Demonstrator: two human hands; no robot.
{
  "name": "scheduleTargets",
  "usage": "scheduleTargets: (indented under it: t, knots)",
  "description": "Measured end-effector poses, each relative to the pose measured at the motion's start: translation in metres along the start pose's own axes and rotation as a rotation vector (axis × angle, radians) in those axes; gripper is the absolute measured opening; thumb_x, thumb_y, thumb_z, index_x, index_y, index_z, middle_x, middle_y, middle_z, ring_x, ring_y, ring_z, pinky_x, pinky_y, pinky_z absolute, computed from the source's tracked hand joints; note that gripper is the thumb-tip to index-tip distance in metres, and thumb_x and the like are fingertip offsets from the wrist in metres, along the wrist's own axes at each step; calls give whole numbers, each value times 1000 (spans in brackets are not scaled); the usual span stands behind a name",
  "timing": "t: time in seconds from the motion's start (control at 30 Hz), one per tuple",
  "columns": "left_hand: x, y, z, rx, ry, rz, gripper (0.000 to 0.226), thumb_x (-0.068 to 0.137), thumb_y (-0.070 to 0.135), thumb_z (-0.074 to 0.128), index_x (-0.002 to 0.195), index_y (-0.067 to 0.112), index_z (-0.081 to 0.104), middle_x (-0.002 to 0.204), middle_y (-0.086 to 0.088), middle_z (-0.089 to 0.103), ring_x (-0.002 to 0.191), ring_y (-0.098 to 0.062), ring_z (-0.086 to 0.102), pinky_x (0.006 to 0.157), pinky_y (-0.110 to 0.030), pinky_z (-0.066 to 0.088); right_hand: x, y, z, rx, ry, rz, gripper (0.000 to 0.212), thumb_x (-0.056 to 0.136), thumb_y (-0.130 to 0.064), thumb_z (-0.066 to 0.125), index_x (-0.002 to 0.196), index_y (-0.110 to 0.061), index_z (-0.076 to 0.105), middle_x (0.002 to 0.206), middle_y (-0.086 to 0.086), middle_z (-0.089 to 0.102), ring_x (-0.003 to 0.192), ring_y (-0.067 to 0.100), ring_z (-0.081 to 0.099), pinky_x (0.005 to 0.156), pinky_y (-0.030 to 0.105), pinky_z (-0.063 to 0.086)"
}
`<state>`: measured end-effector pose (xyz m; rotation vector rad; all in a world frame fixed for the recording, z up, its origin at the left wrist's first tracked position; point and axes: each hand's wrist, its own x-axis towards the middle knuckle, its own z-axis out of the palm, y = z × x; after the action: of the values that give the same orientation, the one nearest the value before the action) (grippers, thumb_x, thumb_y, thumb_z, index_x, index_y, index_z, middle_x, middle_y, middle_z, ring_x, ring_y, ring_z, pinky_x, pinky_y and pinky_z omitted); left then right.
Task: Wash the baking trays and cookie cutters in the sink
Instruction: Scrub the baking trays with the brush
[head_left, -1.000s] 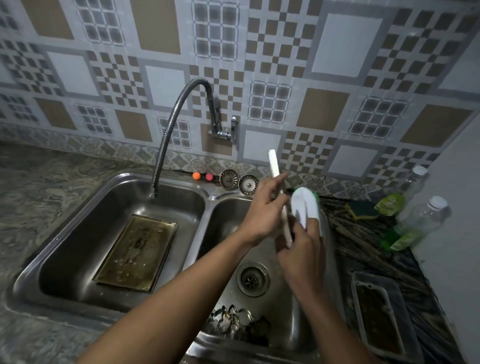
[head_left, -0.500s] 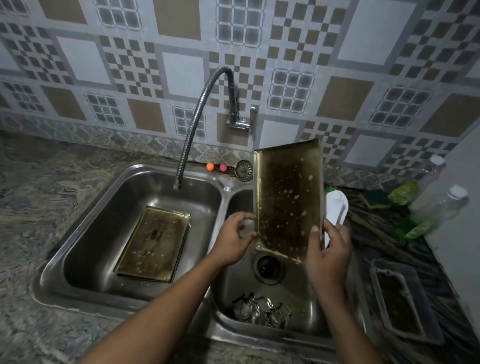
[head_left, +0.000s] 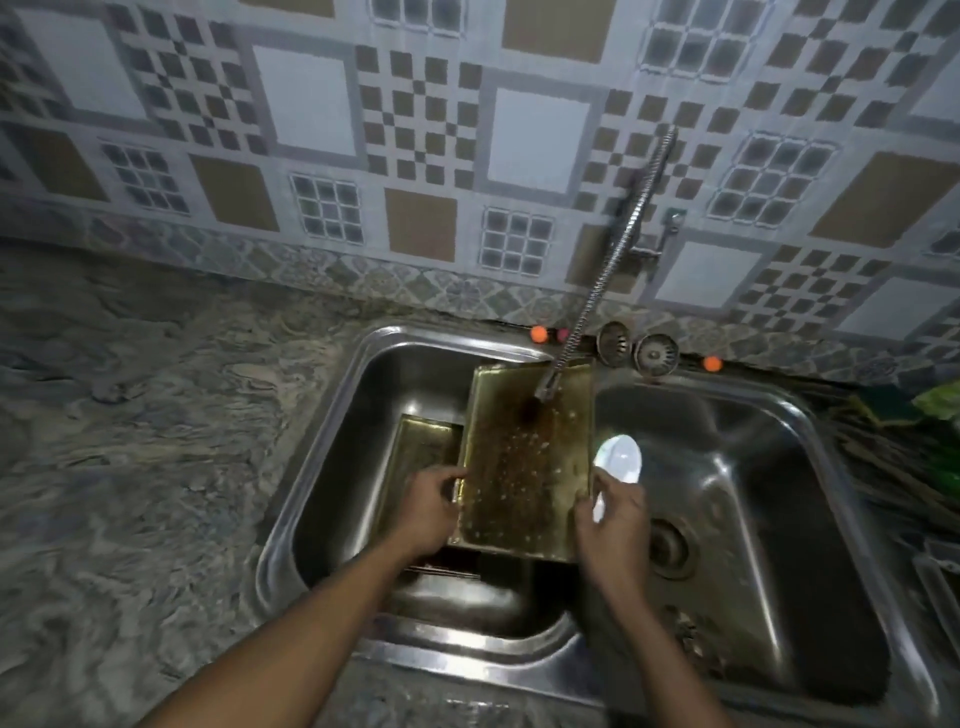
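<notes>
Baking tray (head_left: 524, 467), brown with grime, hangs tilted over the left basin of the sink (head_left: 332, 415), its far edge under the tap (head_left: 613, 260). A second tray (head_left: 421, 441) lies on that basin's floor, directly beneath. The left hand (head_left: 431, 504) pinches the held tray's left edge. The right hand (head_left: 615, 525) curls round the right edge while also holding a white scrubber (head_left: 621, 460). That shared, likely greasy grip could slip, dropping tray onto tray, and water striking the slope may splash over the front rim. Cookie cutters (head_left: 691, 639) blur near the right basin's front edge. No writing is legible.
</notes>
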<state>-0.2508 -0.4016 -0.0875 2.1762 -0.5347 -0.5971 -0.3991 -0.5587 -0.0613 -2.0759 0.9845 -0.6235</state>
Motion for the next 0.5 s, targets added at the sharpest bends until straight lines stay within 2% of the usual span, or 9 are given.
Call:
scheduleTargets:
  t: [0.07, 0.1, 0.23, 0.3, 0.4, 0.5]
  knots:
    - [1, -20, -28, 71, -5, -52, 48, 86, -5, 65, 128, 18, 62, 118, -13, 66, 82, -16, 64, 67, -22, 55, -5, -12, 30, -59, -66, 30, 29, 90, -14, 58, 118, -12, 67, 120, 17, 58, 113, 30, 56, 95, 24, 40]
    - [3, -30, -39, 100, -10, -77, 49, 86, -4, 65, 130, 19, 61, 123, -10, 64, 93, -21, 66, 75, -30, 56, -5, -16, 45, -90, -110, 53, 30, 91, -14, 59, 120, -12, 65, 120, 16, 56, 112, 30, 56, 96, 25, 40]
    - [14, -68, -56, 261, -43, -94, 55, 82, -5, 64, 133, 17, 60, 136, -7, 59, 116, -22, 61, 92, -28, 50, -6, -15, 89, -217, -266, 182, 33, 89, -21, 65, 120, -13, 65, 119, 11, 54, 101, 27, 63, 92, 31, 48]
    - [18, -83, -54, 300, -60, -110, 56, 81, -5, 66, 131, 19, 62, 131, -5, 63, 115, -20, 63, 94, -27, 51, -3, -8, 103, -235, -302, 268, 24, 84, -21, 71, 106, -12, 69, 109, 9, 62, 91, 25, 66, 83, 33, 55]
    - [26, -101, -47, 330, -63, -143, 51, 84, -1, 60, 127, 26, 64, 122, -3, 68, 106, -18, 67, 89, -31, 56, 0, -1, 117, -255, -307, 348, 10, 80, -23, 76, 84, -15, 69, 91, 6, 66, 80, 22, 67, 73, 34, 56]
    - [33, -111, -38, 334, -56, -157, 53, 86, -10, 49, 127, 20, 64, 121, -3, 67, 104, -17, 66, 83, -22, 53, 2, 9, 130, -282, -324, 385, 12, 83, -25, 74, 89, -17, 69, 94, 3, 63, 84, 22, 65, 76, 34, 54]
